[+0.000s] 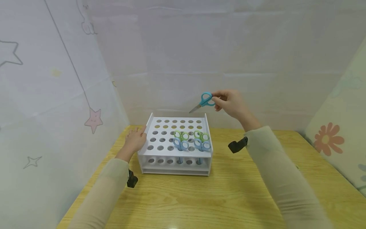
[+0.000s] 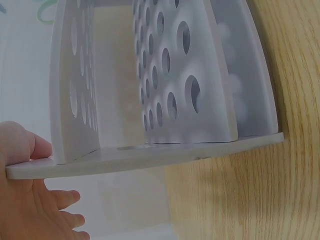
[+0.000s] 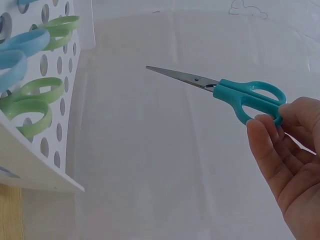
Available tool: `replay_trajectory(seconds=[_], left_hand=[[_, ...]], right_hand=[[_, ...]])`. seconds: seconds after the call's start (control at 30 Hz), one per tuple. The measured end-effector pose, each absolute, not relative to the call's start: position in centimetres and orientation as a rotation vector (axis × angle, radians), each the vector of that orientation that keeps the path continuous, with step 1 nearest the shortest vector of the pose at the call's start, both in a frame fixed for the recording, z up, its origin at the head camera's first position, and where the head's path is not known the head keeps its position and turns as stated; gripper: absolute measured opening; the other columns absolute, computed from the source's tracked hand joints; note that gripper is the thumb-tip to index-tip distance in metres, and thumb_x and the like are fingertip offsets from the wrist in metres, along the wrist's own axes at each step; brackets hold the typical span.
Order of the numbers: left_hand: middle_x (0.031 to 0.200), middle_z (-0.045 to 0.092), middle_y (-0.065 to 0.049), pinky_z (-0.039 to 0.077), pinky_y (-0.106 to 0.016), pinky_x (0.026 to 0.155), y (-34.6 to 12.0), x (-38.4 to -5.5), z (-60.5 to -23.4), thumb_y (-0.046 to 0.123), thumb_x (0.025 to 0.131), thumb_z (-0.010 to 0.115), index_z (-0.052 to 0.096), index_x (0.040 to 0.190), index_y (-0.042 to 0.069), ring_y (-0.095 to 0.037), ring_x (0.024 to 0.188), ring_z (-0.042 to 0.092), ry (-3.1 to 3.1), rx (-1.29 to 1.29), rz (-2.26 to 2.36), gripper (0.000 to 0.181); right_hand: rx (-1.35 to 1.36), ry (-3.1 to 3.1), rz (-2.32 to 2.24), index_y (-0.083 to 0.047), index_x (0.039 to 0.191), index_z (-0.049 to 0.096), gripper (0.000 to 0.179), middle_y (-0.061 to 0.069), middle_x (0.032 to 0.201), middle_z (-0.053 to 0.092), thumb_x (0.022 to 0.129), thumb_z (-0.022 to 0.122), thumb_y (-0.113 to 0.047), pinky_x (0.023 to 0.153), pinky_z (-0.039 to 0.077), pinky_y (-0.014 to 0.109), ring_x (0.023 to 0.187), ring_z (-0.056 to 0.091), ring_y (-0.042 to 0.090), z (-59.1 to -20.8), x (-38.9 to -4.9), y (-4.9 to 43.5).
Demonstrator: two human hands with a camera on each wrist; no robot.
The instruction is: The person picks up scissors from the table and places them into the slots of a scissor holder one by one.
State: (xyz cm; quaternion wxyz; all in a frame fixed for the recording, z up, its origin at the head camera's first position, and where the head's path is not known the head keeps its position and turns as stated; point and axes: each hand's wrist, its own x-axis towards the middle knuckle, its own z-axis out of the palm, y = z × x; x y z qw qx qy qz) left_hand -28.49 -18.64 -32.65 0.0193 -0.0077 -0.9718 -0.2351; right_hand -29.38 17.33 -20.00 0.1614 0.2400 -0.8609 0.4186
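Note:
A white rack [image 1: 175,156] with rows of round holes stands on the table. Its left side panel [image 2: 150,159] runs between the thumb and fingers of my left hand [image 1: 135,139], which grips the panel near its upper edge. Up in the air, beyond the rack's right back corner, my right hand [image 1: 230,102] pinches the teal scissors [image 1: 203,101] by a handle loop. Their blades [image 3: 182,76] look closed together and point left, slightly downward in the head view. Light blue scissors [image 1: 180,144] and green scissors [image 1: 201,135] sit handles up in holes on the rack's right half.
The wooden table [image 1: 183,197] carries the rack toward its back edge. A pale cloth backdrop [image 1: 186,57] rises behind, with printed sheets on both sides. A black wrist camera [image 1: 238,145] is strapped at each sleeve cuff.

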Motion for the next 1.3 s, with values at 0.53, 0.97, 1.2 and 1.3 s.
replay_trajectory(seconds=[0.53, 0.97, 1.2, 1.3], left_hand=[[0.147, 0.014, -0.028, 0.003, -0.058, 0.105, -18.4, -28.7, -32.6, 0.023, 0.095, 0.020, 0.023, 0.146, 0.008, -0.051, 0.131, 0.002, -3.017, -0.027, -0.731, 0.053], [0.146, 0.016, -0.028, 0.002, -0.060, 0.104, -18.5, -28.7, -32.8, 0.025, 0.095, 0.021, 0.024, 0.146, 0.011, -0.051, 0.131, 0.002, -2.992, -0.025, -0.775, 0.053], [0.147, 0.012, -0.028, 0.001, -0.058, 0.105, -18.4, -28.4, -32.4, 0.023, 0.096, 0.020, 0.020, 0.147, 0.008, -0.050, 0.132, -0.001, -3.026, -0.001, -0.750, 0.053], [0.147, 0.012, -0.028, 0.001, -0.058, 0.105, -18.4, -28.4, -32.5, 0.023, 0.096, 0.021, 0.021, 0.147, 0.008, -0.050, 0.132, 0.000, -3.024, 0.002, -0.751, 0.053]], right_hand=[[0.799, -2.530, 1.204, 0.000, 0.111, 0.063, 0.024, 0.012, 0.077, 0.064, 0.092, 0.056, -0.012, 0.062, 0.052, 0.028, 0.064, 0.061, 0.023, -20.4, -29.8, 13.5], [0.860, -2.579, 1.244, 0.000, 0.110, 0.063, 0.022, 0.012, 0.073, 0.062, 0.092, 0.055, -0.009, 0.064, 0.053, 0.034, 0.063, 0.059, 0.024, -21.2, -29.7, 10.3], [0.893, -2.586, 1.261, -0.003, 0.109, 0.064, 0.020, 0.014, 0.085, 0.064, 0.092, 0.056, -0.009, 0.058, 0.052, 0.033, 0.065, 0.061, 0.025, -22.3, -29.8, 8.9], [0.949, -2.569, 1.274, -0.004, 0.108, 0.065, 0.020, 0.009, 0.088, 0.063, 0.092, 0.056, -0.011, 0.058, 0.052, 0.029, 0.064, 0.062, 0.022, -23.2, -30.5, 8.4]])
